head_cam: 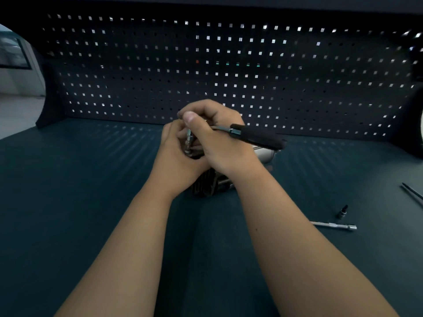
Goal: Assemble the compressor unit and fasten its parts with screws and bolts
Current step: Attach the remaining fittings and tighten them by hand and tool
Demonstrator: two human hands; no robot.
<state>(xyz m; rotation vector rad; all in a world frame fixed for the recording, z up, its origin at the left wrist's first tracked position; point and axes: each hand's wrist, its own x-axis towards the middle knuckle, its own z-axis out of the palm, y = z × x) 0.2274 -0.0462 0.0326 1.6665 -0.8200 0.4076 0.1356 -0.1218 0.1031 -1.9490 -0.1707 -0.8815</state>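
Compressor (pixel 206 189) sits on the mat (pixel 91 179) in the middle, mostly hidden under both hands. It looks like metal, with dark ribs (pixel 202 179) at the near end and a shiny round can (pixel 263 153) poking out to the right. I think it is heavy and hard and will not bend or squash. The left hand (pixel 176 156) is curled round its top and holds it still. The right hand (pixel 217 140) is wrapped round a wrench (pixel 256 136); the black handle sticks out to the right and the thin tip (pixel 188 139) points down into the top of the compressor. The ribs look like the best place to hold, since the shiny can may be slippery. A bar (pixel 334 225) and a small bit (pixel 342 211) lie well apart to the right.
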